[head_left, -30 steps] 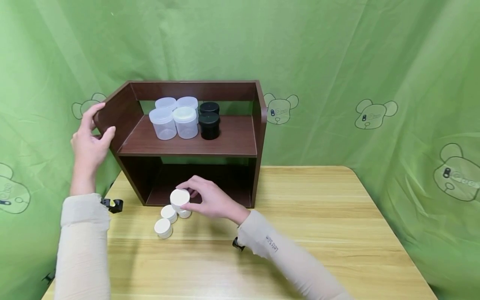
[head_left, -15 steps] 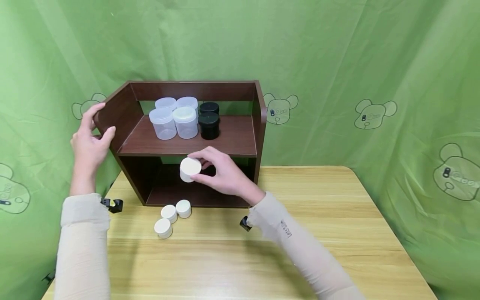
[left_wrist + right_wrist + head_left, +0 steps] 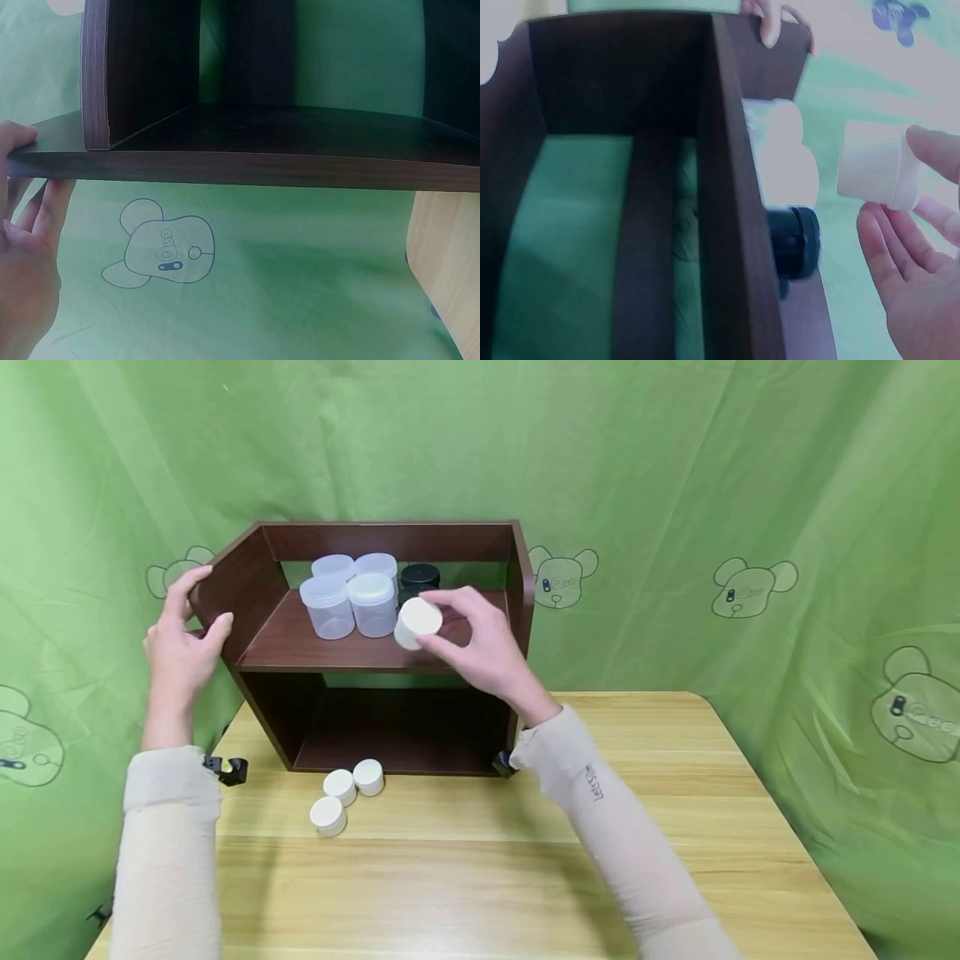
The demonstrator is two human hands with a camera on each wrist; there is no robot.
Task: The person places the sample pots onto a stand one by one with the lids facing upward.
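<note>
The left hand grasps the left side panel of the dark brown wooden shelf unit. The right hand pinches a small white round plastic jar, tilted, lid toward eight o'clock, over the upper shelf's front edge; bare board lies at three o'clock.

Small white jar, lid on, tilted sideways, held above upper shelf, before black jars

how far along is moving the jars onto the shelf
Done: four clear jars and two black jars stand on the top shelf. In hand: the right hand holds a white jar at shelf height while the left hand grips the shelf's side. Left: three white jars on the table.
</note>
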